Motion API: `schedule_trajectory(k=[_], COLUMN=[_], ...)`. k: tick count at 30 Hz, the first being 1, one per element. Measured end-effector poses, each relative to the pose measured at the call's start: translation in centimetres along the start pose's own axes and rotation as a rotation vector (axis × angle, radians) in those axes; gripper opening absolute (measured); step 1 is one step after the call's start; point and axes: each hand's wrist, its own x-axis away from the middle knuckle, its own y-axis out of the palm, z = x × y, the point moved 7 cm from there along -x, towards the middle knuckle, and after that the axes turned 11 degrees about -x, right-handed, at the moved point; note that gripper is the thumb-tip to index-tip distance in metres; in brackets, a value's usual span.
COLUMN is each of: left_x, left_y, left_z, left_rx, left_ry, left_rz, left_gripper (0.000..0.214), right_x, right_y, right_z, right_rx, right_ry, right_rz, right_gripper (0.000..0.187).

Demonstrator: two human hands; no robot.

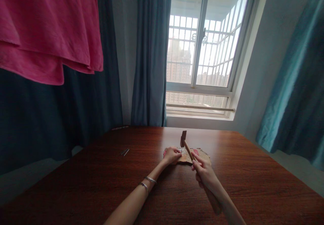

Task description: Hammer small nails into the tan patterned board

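Observation:
My right hand (204,171) is closed around the wooden handle of a small hammer (183,139), whose dark head is raised above a flat tan board (202,153) with rows of small holes and a pink patch. My left hand (171,155) rests on the left end of that board, fingers pinched near the spot under the hammer head; what they pinch is too small to make out. Two thin bangles sit on my left wrist. The board lies on a dark wooden table (101,184).
A few thin metal pins (124,152) lie on the table to the left of the board. A pink cloth (48,29) hangs at upper left. Blue curtains (150,56) flank a barred window (202,49) behind the table's far edge.

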Motion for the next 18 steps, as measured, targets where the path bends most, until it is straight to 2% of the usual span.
schedule_trajectory(k=[3,7,13,18], left_x=[0.07,0.07,0.05,0.12], left_y=[-0.07,-0.06,-0.11,-0.20], left_z=[-0.05,0.10,0.08,0.40], left_rx=[-0.007,-0.009,-0.004,-0.038], left_ry=[-0.024,-0.009,-0.011,-0.005], left_rz=[-0.001,0.000,-0.004,0.005], left_gripper=[0.019,0.019,0.021,0.020], right_x=[0.22,0.41,0.45,0.75], right_y=[0.28,0.47,0.37,0.20], right_z=[-0.25,-0.76,-0.18,-0.88], right_rx=[0.009,-0.011,0.013,0.008], right_ry=[0.025,-0.014,0.026,-0.043], right_rz=[-0.006,-0.017,-0.014,0.004], right_gripper=[0.062,0.062,0.060,0.061])
